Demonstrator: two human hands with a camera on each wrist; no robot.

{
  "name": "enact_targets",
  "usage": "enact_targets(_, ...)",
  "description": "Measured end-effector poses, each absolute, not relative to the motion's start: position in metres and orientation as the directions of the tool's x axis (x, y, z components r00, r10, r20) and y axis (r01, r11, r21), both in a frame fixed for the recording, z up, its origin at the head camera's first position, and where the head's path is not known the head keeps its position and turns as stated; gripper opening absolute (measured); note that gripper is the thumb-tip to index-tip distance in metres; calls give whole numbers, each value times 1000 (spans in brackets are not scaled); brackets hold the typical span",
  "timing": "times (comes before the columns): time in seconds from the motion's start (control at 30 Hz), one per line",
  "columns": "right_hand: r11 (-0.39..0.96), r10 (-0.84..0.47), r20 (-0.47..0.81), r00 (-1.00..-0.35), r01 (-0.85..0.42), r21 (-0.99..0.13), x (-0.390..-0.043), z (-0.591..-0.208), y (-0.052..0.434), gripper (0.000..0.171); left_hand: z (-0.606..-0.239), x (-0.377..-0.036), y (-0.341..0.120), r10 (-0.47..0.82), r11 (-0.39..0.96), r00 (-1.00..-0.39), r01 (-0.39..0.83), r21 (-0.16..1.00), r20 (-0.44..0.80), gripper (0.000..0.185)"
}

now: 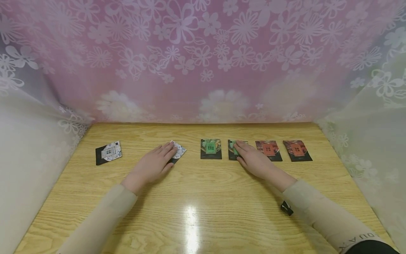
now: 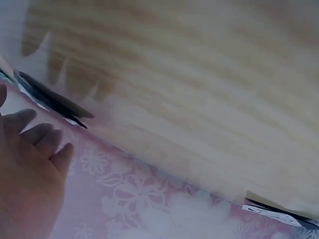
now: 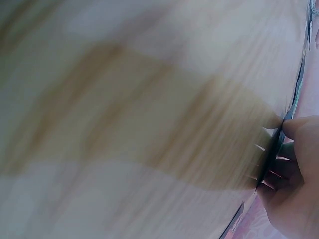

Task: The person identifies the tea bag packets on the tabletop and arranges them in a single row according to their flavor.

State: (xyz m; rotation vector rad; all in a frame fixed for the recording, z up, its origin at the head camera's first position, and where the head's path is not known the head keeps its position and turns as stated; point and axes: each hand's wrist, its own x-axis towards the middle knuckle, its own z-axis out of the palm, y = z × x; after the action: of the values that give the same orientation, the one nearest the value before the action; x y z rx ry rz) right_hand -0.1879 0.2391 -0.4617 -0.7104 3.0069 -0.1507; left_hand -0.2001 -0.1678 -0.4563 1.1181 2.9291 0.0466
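My left hand (image 1: pixel 150 164) lies over a small white-and-black floral packet (image 1: pixel 180 151), its fingers stretched out and covering much of it. In the left wrist view the fingers look straight. Across the table, my right hand (image 1: pixel 257 162) rests on a green-and-black packet (image 1: pixel 231 151), with the fingers extended over its right part. Right of that hand lies a red-and-black packet (image 1: pixel 271 149), its lower left corner hidden by the hand. Another green packet (image 1: pixel 211 149) sits flat between the two hands.
A second white packet (image 1: pixel 109 152) lies tilted at the far left, and a second red one (image 1: pixel 297 150) at the far right. A small black item (image 1: pixel 287 208) is beside the right sleeve. Floral curtains (image 1: pixel 206 88) bound the wooden table (image 1: pixel 177 211) at back and sides.
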Motion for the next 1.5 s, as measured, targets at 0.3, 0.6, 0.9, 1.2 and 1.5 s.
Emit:
enact_targets(0.3, 888, -449, -28, -893, -443, -126, -187, -460, 238, 59, -459, -215, -161, 684, 727, -724, 686, 4, -82, 61)
enact_targets(0.6, 891, -441, -30, -897, -434, -134, -188, -460, 238, 59, -459, -225, -134, 677, 727, -728, 684, -54, -108, 61)
enact_targets(0.9, 893, -438, -38, -898, -431, -130, -187, -458, 237, 59, -458, -232, -112, 673, 734, -729, 679, -11, -123, 62)
enact_targets(1.2, 892, -441, -38, -897, -433, -125, -188, -461, 239, 59, -459, -231, -97, 558, 812, -813, 577, -90, -167, 62)
enact_targets(1.5, 887, -453, -30, -891, -446, -122, -189, -464, 241, 59, -453, -222, -79, 417, 892, -895, 436, -121, -159, 67)
